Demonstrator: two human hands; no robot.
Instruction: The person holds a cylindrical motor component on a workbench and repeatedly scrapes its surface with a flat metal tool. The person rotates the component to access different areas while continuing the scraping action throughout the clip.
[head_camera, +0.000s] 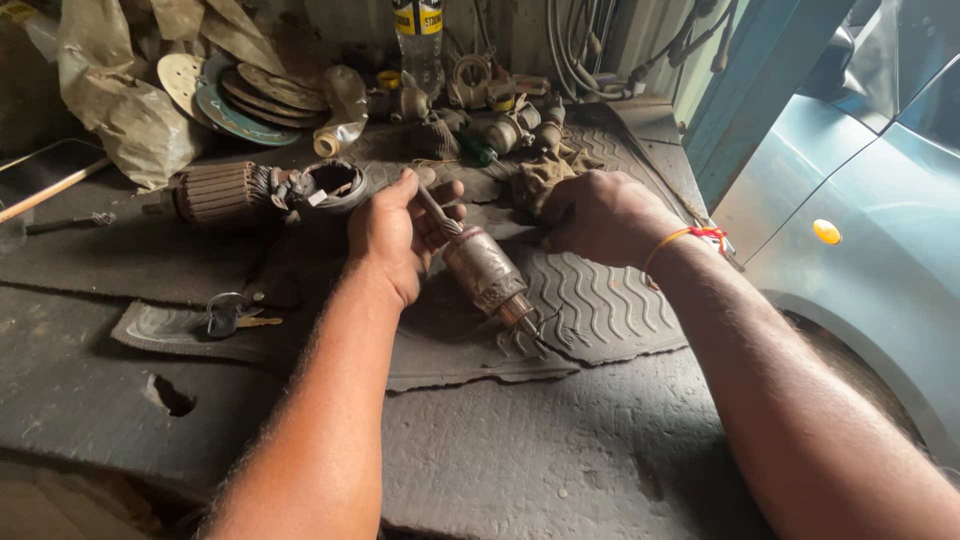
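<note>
My left hand (398, 235) grips a metal armature (484, 272) by its thin shaft, holding it tilted with the copper end down toward the ribbed rubber mat (600, 305). My right hand (600, 215), with an orange and red thread at the wrist, rests closed on the mat just right of the armature, beside a dirty rag (540, 178). Whether it grips anything I cannot tell.
A second wound rotor (215, 192) and a round housing (333, 182) lie at the left. Keys (228, 315) sit on the mat's edge. Sanding discs (245, 95), a plastic bottle (420, 45) and motor parts crowd the back. A blue car body (860, 230) stands at right.
</note>
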